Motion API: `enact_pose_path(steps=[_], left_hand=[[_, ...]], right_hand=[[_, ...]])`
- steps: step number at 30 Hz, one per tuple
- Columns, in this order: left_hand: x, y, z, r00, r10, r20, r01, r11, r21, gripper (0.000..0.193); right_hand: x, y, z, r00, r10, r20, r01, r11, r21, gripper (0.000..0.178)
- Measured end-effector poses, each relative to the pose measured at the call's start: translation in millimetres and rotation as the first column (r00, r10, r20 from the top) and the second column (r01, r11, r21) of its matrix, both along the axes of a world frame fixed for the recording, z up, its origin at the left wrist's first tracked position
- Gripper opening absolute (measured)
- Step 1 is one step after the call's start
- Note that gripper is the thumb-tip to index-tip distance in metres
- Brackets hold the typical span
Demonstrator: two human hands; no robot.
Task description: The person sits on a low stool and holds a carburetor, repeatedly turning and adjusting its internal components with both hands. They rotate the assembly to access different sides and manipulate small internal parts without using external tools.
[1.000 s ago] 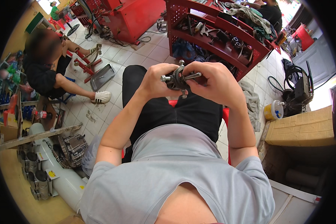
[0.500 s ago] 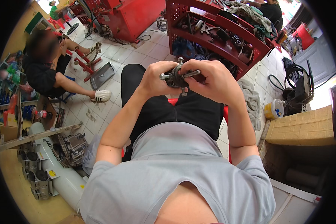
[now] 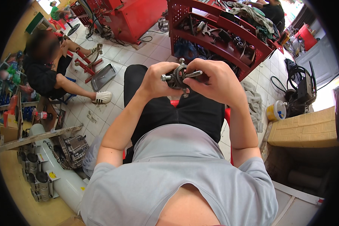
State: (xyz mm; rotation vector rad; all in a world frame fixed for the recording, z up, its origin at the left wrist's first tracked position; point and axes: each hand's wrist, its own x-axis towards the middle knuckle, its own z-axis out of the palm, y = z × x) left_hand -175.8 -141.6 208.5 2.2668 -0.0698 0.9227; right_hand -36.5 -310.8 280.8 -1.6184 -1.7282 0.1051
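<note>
My left hand (image 3: 159, 79) is closed around a dark metal ring-shaped part (image 3: 181, 74) above my lap. Bolts stick out of it at the top, left and bottom, and the left one (image 3: 165, 77) has a bright hexagonal head. On the right side of the ring, my right hand (image 3: 214, 80) is closed, with thumb and fingers pinching a short metal rod (image 3: 194, 74). The rod lies nearly level, its rounded tip pointing right. Whether its inner end goes into the ring I cannot tell. Fingers hide the far sides of both pieces.
Ahead stands a red tool cart (image 3: 218, 43) loaded with tools and rags. A seated person (image 3: 45, 67) is at the left, near a grey tray (image 3: 103, 76) on the tiled floor. A white bucket (image 3: 276, 110) and a yellow padded bench (image 3: 305, 128) are at the right.
My right fingers have shifted slightly around the rod, and a little more of the ring shows between my hands. My left hand holds nearly the same place.
</note>
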Motion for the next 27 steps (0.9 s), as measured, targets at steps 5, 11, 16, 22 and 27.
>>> enact_pose_path(steps=[5,11,16,22,27], left_hand=[[-0.4,-2.0,0.9,1.0,-0.006,-0.017,0.005,0.999,-0.036,0.056],[-0.5,-1.7,2.4,0.999,-0.008,-0.049,0.006,0.999,-0.046,0.057],[0.7,1.9,-0.1,1.0,-0.01,-0.007,0.01,1.0,-0.017,0.058],[-0.3,-0.2,-0.1,0.999,-0.018,-0.035,0.017,1.0,-0.022,0.058],[-0.8,-0.7,0.8,1.0,-0.012,-0.008,0.012,1.0,-0.027,0.059]], right_hand=[[2.5,-3.3,5.6,0.999,0.052,-0.012,-0.052,0.999,0.002,0.019],[3.6,-1.7,2.9,0.998,-0.001,0.055,-0.001,1.0,0.023,0.02],[0.9,-1.2,5.0,0.998,0.049,-0.043,-0.047,0.998,0.043,0.02],[4.6,-1.9,2.3,0.999,0.044,0.006,-0.045,0.999,0.028,0.022],[2.7,-2.2,4.1,0.999,0.034,-0.038,-0.034,0.999,0.008,0.021]])
